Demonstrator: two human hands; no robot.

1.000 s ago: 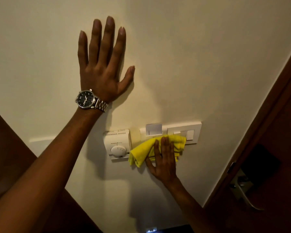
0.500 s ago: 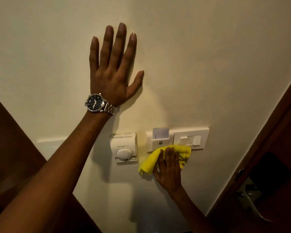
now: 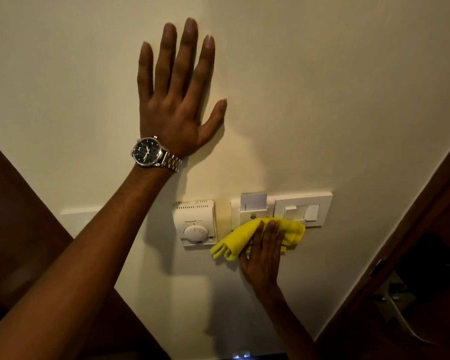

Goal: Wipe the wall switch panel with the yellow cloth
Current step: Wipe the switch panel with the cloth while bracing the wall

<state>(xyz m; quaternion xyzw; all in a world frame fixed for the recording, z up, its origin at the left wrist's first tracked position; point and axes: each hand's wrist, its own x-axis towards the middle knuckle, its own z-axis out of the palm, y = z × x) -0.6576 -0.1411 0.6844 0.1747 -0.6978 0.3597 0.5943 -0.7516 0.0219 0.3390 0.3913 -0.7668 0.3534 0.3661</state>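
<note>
A white wall switch panel (image 3: 302,207) sits on the cream wall, with a key card (image 3: 253,201) standing in its left slot and rocker switches on the right. My right hand (image 3: 264,258) presses a bunched yellow cloth (image 3: 242,236) flat against the panel's lower edge and the wall just below it. The cloth hides the panel's bottom middle. Higher up, my left hand (image 3: 176,100) lies flat on the bare wall with fingers spread, a metal watch on its wrist.
A white dial thermostat (image 3: 195,223) is mounted just left of the panel, touching nothing. A dark wooden door with a metal lever handle (image 3: 398,310) fills the right edge. Dark wood also rises at the lower left (image 3: 16,229). Another white plate (image 3: 76,219) shows behind my left forearm.
My right hand and the yellow cloth slid down from the panel's face to its lower edge. The left hand stays flat on the wall; the view shifted a little.
</note>
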